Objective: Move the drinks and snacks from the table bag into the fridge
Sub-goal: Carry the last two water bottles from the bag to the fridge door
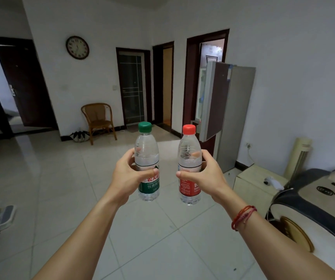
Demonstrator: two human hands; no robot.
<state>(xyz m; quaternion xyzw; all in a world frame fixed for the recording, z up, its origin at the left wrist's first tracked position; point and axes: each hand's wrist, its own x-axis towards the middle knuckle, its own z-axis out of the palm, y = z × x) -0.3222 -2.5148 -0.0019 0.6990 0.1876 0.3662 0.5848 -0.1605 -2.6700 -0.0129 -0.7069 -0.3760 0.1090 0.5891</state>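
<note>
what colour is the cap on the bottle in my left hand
Green, on the green-capped bottle in the head view.

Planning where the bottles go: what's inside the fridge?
The fridge stands with its door open, but the door faces the camera and covers the interior. Only a pale sliver of door shelving shows at its left edge; the shelves and contents are hidden.

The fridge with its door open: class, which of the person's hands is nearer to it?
Right. The right hand, holding the red-capped bottle, is just below and left of the fridge in the picture. The left hand, with the green-capped bottle, is further left.
</note>
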